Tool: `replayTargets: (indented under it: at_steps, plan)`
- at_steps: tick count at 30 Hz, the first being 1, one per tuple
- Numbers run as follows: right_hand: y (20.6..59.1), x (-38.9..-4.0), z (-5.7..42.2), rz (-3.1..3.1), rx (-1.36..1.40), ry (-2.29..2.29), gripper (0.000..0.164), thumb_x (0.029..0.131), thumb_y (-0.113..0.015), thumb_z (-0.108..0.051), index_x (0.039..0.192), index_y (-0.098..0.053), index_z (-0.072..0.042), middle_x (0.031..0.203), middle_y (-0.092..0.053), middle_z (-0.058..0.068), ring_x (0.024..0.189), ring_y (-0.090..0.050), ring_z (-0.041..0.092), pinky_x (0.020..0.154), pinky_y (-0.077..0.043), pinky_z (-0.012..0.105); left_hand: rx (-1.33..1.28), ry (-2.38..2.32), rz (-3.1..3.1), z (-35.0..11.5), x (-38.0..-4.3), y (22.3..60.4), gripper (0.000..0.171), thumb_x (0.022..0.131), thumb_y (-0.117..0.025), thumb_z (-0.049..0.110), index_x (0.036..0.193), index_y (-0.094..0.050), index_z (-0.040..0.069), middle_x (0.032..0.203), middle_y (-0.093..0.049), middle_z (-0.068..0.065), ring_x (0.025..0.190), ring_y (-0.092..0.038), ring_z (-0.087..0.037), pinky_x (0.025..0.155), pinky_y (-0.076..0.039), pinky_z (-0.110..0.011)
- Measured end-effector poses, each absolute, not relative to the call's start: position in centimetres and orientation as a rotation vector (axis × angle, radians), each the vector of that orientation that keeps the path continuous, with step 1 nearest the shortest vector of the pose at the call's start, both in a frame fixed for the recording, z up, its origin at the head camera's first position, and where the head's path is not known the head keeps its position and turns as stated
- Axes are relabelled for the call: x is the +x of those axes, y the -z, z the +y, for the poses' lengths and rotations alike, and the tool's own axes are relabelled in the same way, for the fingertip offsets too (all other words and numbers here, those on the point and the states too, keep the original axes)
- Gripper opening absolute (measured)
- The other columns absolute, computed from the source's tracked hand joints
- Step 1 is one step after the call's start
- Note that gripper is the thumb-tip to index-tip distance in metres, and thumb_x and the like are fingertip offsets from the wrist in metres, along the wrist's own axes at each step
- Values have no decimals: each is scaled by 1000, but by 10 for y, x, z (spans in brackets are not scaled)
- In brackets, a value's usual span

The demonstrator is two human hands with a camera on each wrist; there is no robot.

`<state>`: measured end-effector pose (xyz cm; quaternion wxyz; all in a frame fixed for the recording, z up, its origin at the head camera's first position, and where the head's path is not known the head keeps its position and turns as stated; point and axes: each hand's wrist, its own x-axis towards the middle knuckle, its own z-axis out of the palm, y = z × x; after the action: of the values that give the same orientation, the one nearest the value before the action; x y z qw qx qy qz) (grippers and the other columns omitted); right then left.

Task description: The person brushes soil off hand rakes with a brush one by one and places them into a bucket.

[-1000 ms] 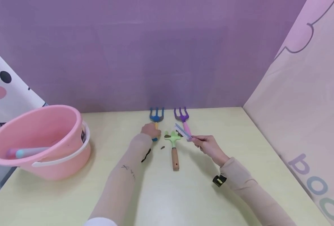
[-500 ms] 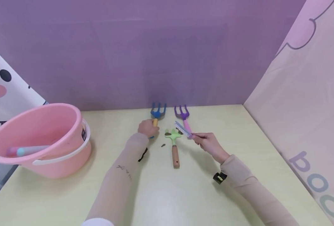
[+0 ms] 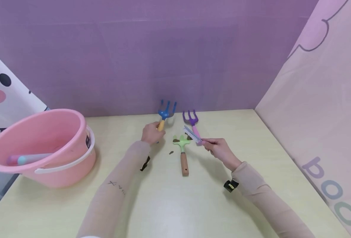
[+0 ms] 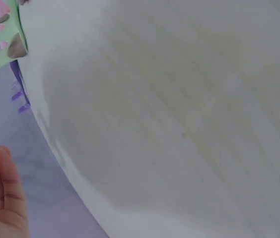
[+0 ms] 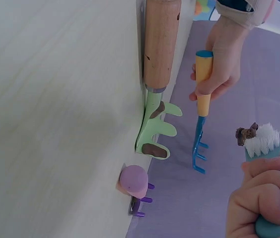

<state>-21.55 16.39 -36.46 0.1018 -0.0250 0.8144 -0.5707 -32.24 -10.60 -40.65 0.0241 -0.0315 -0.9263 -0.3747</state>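
My left hand (image 3: pixel 151 133) grips the yellow handle of a blue-tined hand fork (image 3: pixel 164 114). In the right wrist view this fork (image 5: pixel 200 144) is off the table, tines pointing away from me. My right hand (image 3: pixel 220 152) holds a small blue brush (image 3: pixel 192 135) by one end. A brown clump (image 5: pixel 246 133) clings to its white bristles (image 5: pixel 263 140). Between the hands lies a light green fork (image 3: pixel 182 142) with a wooden handle, brown patches on its tines. A purple fork (image 3: pixel 192 121) with a pink handle lies behind the brush, its handle partly hidden.
A pink bucket (image 3: pixel 83 132) with a white handle stands on the table (image 3: pixel 163 205) at left, holding pastel tube-shaped things (image 3: pixel 34 158). A small brown bit (image 3: pixel 171 152) lies left of the green fork. A purple backdrop (image 3: pixel 122 66) rises behind the table.
My left hand has lifted the blue fork off the table and drawn it slightly left, tines tilting up. My right hand with the brush stays almost where it was.
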Motion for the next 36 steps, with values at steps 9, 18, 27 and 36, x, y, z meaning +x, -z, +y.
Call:
replayTargets:
  at_steps: [9, 18, 27, 36]
  plan:
    - [365, -218, 161, 2395, -55, 1673, 35, 91, -54, -23, 122, -59, -6, 71, -47, -1, 54, -32, 7, 50, -28, 19, -222, 1229, -2850, -111, -308, 402, 53, 84, -56, 28, 132, -48, 8, 122, -59, -9, 78, -54, -18, 66, -44, -27]
    - [360, -217, 160, 2407, -80, 1686, 34, 91, -55, -21, 121, -60, -5, 69, -45, -3, 53, -30, 7, 49, -27, 19, -282, 1262, -2891, -119, -282, 397, 52, 85, -59, 26, 132, -48, 7, 114, -61, -9, 48, -50, -12, 43, -44, -27]
    - [351, -217, 155, 2376, -147, 1705, 37, 90, -56, -24, 123, -59, -8, 70, -47, -1, 50, -30, 7, 48, -27, 20, -279, 1249, -2946, -130, -258, 397, 53, 83, -61, 26, 132, -50, 11, 96, -62, -6, 51, -51, -14, 43, -44, -28]
    - [341, -215, 144, 2362, -199, 1734, 37, 92, -53, -23, 123, -58, -4, 67, -48, -2, 49, -30, 6, 47, -27, 18, -367, 1210, -2950, -124, -233, 393, 51, 81, -64, 23, 129, -53, 9, 96, -63, -7, 51, -54, -14, 41, -45, -27]
